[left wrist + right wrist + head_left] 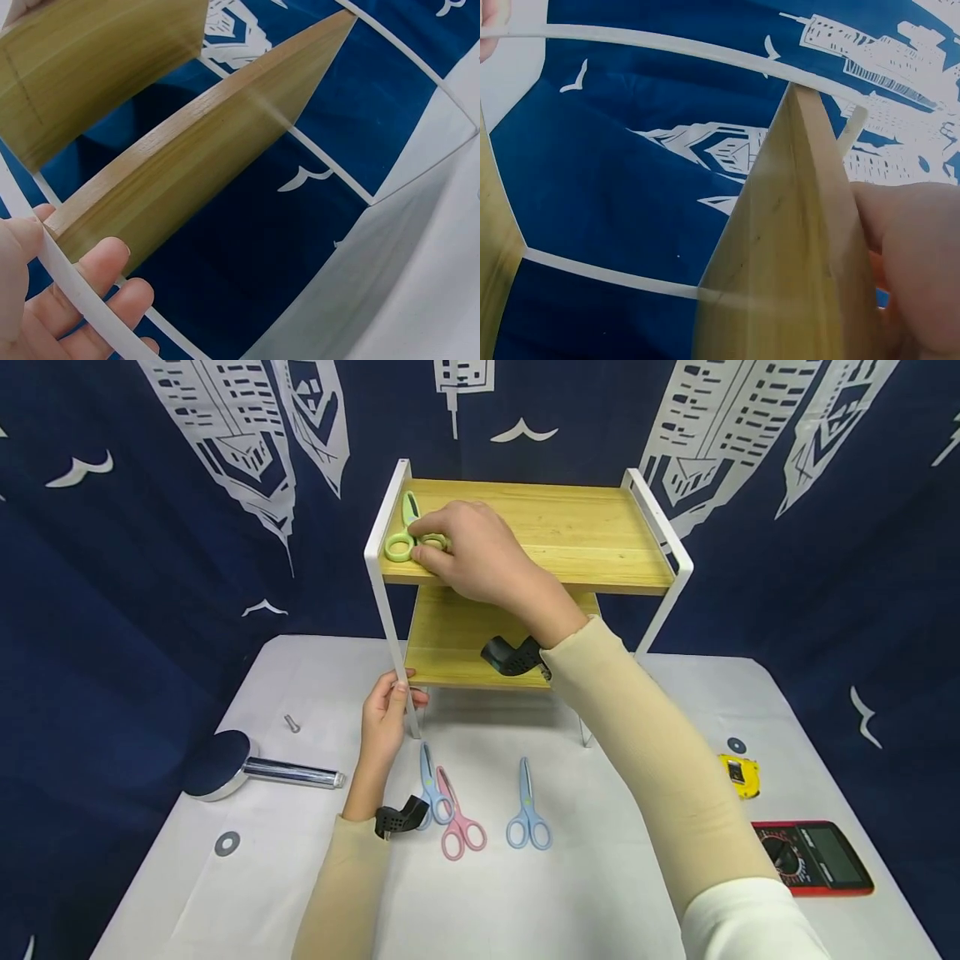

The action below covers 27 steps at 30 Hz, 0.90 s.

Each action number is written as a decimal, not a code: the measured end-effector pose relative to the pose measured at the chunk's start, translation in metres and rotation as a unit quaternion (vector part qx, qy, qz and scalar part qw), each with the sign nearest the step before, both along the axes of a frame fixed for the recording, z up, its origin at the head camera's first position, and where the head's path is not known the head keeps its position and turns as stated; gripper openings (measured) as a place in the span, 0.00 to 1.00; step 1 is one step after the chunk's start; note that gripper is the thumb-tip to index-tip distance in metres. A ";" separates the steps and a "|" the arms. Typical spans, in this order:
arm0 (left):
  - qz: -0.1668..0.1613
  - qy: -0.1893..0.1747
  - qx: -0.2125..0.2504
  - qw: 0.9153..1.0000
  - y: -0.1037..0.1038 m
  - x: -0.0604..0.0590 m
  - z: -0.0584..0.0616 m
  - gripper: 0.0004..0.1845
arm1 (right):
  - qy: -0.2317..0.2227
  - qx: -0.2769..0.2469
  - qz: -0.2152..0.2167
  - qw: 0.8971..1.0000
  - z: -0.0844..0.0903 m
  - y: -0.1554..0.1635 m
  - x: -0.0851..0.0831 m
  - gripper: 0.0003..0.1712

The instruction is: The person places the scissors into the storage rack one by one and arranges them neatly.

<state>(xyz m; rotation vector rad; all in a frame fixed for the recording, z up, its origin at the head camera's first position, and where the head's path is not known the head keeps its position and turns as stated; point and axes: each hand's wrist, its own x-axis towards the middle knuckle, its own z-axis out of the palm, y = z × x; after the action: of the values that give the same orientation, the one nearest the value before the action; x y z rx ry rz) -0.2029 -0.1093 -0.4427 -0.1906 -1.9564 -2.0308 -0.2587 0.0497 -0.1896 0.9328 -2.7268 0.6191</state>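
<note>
A pair of light-green scissors (399,547) lies at the left end of the rack's upper wooden shelf (570,531), blades pointing to the back. My right hand (480,552) pinches one of its handle loops between thumb and fingers, partly covering it. In the right wrist view the right hand (922,262) shows beside the shelf edge, and the scissors are hidden. Lower down, my left hand (382,722) grips the rack's white front-left leg (388,631) near the lower shelf (465,643). The left wrist view shows the left fingers (105,259) around that white leg.
Blue scissors (426,768), pink scissors (463,827) and another blue pair (527,814) lie before the rack. A shower head (221,764), a bolt (292,723) and a washer (227,843) are left; a yellow tape measure (742,775) and red multimeter (817,857) lie right.
</note>
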 end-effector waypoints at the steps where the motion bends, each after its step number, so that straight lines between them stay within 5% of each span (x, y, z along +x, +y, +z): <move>1: 0.000 -0.001 0.000 1.000 0.000 0.000 0.000 0.16 | 0.003 0.002 0.000 1.000 -0.001 -0.001 0.000 0.19; 22: -0.003 -0.005 0.008 1.000 0.000 -0.001 0.000 0.17 | 0.031 -0.003 -0.039 0.999 -0.007 -0.002 0.003 0.20; 27: -0.001 -0.006 0.005 1.000 0.000 0.000 0.001 0.16 | 0.083 -0.046 -0.040 0.995 -0.015 0.001 0.008 0.22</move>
<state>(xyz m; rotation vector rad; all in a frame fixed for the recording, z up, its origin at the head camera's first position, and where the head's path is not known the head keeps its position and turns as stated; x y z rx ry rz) -0.2034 -0.1093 -0.4417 -0.1797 -1.9527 -2.0474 -0.2505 0.0506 -0.2048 0.8111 -2.5518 0.6183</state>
